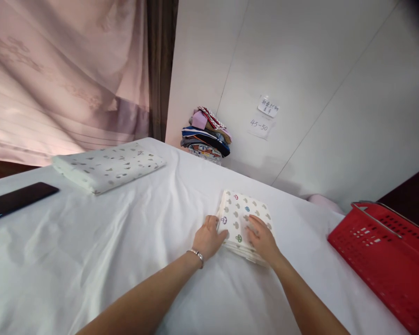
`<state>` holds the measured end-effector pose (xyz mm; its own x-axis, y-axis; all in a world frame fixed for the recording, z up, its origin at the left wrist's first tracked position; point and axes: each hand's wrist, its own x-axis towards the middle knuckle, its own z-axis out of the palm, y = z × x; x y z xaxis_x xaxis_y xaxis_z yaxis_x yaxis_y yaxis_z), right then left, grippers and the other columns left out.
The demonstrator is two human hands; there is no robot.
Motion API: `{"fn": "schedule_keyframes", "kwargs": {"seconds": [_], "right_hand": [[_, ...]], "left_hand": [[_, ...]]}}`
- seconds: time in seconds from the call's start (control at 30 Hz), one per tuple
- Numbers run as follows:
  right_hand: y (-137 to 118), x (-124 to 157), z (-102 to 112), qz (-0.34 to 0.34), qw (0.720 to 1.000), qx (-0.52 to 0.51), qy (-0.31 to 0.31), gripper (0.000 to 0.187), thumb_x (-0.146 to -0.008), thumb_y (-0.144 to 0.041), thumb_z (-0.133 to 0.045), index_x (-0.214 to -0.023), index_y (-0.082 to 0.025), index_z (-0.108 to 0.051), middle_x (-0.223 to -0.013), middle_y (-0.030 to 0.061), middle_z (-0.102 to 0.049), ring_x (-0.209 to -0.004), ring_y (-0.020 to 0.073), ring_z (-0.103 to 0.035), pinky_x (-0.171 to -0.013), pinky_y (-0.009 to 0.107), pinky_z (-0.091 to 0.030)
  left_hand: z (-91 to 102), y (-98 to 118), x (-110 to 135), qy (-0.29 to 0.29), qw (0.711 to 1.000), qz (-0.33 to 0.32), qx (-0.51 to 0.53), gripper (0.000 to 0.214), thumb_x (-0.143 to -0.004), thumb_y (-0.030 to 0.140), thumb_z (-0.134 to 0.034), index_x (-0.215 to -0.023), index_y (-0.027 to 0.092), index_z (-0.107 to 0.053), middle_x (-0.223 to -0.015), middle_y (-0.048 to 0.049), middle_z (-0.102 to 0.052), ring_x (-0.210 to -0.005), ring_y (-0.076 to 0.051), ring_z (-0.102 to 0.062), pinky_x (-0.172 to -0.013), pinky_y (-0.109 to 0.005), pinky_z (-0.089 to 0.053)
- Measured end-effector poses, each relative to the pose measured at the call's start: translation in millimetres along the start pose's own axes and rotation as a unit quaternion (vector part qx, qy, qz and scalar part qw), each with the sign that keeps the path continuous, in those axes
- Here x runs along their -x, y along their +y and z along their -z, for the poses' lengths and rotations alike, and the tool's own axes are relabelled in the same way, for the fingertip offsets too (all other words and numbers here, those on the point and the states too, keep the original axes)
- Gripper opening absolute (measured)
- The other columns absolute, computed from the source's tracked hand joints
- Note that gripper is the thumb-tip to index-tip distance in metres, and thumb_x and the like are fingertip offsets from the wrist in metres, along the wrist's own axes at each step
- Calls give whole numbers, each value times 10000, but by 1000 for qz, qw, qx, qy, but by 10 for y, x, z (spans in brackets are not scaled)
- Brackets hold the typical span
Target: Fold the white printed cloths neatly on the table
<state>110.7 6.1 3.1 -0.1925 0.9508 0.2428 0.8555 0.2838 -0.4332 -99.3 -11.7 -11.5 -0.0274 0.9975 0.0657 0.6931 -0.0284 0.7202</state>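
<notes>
A folded white cloth with small coloured mushroom prints [243,215] lies on the white sheet of the table [125,242]. My left hand [208,238] rests at the cloth's left edge, fingers curled against the side of the stack; a thin bracelet sits on that wrist. My right hand [262,237] lies flat on top of the cloth's near right part, fingers stretched out and pressing down.
A red plastic basket [387,260] stands at the right edge. A folded spotted white cloth [108,166] lies at the back left, a dark phone [17,199] at the far left. A pile of colourful folded clothes [206,136] sits against the wall, below paper notes [267,108].
</notes>
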Motion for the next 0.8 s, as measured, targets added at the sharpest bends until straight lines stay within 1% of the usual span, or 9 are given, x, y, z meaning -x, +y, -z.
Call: {"fn": "schedule_keyframes", "kwargs": {"seconds": [0.1, 0.17, 0.23, 0.3, 0.4, 0.5, 0.57, 0.7, 0.8], "right_hand": [[-146, -358, -108, 25, 1000, -1, -17, 458, -829, -310, -372, -1258, -198, -488, -1340, 55, -442, -1257, 196, -368, -1055, 363, -299], [-206, -622, -192, 24, 1000, 16, -10, 487, -847, -313, -345, -1314, -192, -418, -1393, 48, -377, -1302, 194, -294, -1073, 365, -256], [-259, -847, -303, 8, 999, 40, -2, 516, -866, -331, -323, -1360, -184, -336, -1440, 48, -296, -1339, 199, -202, -1087, 388, -198], [-307, -990, -444, -3, 998, 54, -18, 528, -871, -352, -327, -1369, -178, -312, -1444, 61, -287, -1347, 214, -171, -1084, 420, -165], [-349, -1041, -640, -11, 993, 81, -86, 537, -888, -379, -293, -1373, -149, -302, -1451, 79, -271, -1352, 222, -153, -1079, 450, -115], [-346, -1014, -709, -23, 985, 112, -132, 561, -909, -395, -212, -1402, -128, -228, -1482, 73, -174, -1366, 196, -83, -1084, 434, -67], [-334, -1021, -688, -28, 983, 114, -138, 565, -909, -403, -207, -1406, -134, -218, -1485, 70, -163, -1367, 189, -79, -1084, 423, -67], [-324, -1130, -636, -35, 983, 102, -148, 541, -897, -405, -245, -1383, -169, -274, -1472, 68, -215, -1358, 205, -125, -1068, 433, -120], [-332, -1206, -676, -40, 984, 104, -137, 546, -899, -414, -234, -1386, -168, -261, -1477, 76, -197, -1356, 217, -118, -1065, 450, -108]], "left_hand": [[15, -6, 17, -3, 1000, -3, -12, 259, -766, 369, -513, -950, 199, -448, -1016, -37, -520, -846, -163, -569, -694, -261, -405], [17, -14, 22, -4, 1000, -6, -22, 228, -768, 362, -514, -913, 198, -448, -981, -30, -519, -819, -157, -568, -683, -260, -404], [11, -22, 24, -9, 999, -11, -36, 174, -774, 341, -505, -859, 196, -461, -955, -28, -519, -803, -153, -566, -673, -256, -401], [4, -24, 22, -15, 998, -21, -50, 135, -782, 324, -486, -801, 191, -480, -939, -33, -521, -801, -155, -565, -666, -257, -396], [1, -16, 12, -27, 998, -22, -57, 146, -784, 323, -471, -759, 184, -509, -932, -42, -529, -812, -162, -566, -660, -263, -393], [1, -8, -4, -40, 997, -15, -59, 158, -776, 327, -480, -750, 180, -531, -931, -45, -537, -812, -164, -566, -656, -263, -392], [-3, -10, -10, -39, 997, -19, -63, 163, -776, 328, -482, -751, 177, -541, -931, -48, -539, -809, -165, -566, -659, -265, -394], [-25, -29, -15, -39, 996, -29, -71, 165, -784, 321, -473, -756, 178, -550, -926, -49, -542, -801, -164, -567, -662, -267, -401], [-44, -42, -21, -42, 995, -34, -80, 164, -786, 321, -471, -768, 182, -557, -931, -50, -542, -824, -168, -566, -685, -268, -408]]}}
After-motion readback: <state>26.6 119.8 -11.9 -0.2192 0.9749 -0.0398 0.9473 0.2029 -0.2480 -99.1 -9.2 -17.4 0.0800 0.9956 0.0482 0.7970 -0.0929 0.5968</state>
